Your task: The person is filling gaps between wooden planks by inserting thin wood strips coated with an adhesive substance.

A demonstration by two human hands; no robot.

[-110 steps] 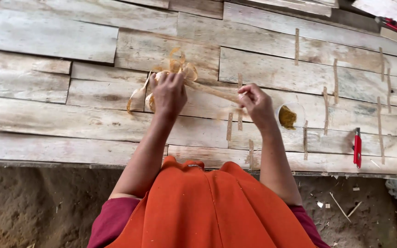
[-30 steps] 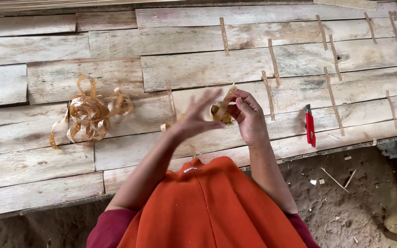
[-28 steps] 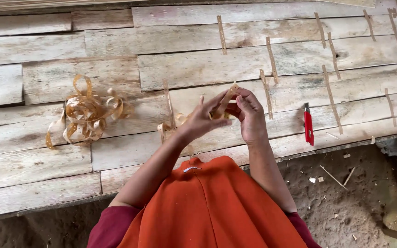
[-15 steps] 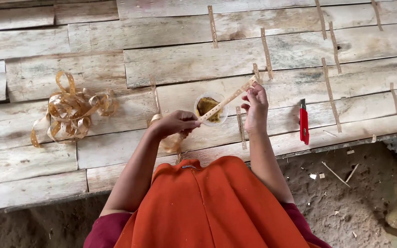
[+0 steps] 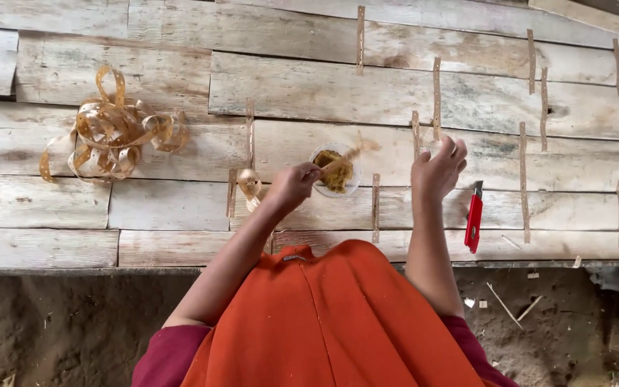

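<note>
Flanking the hands: curled strip tangle left, red cutter right.

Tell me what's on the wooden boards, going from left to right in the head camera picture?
Tangle of curly tan strips → small curled strip → left hand holding a stick → round dish of yellowish paste → right hand → red cutter knife.
</note>
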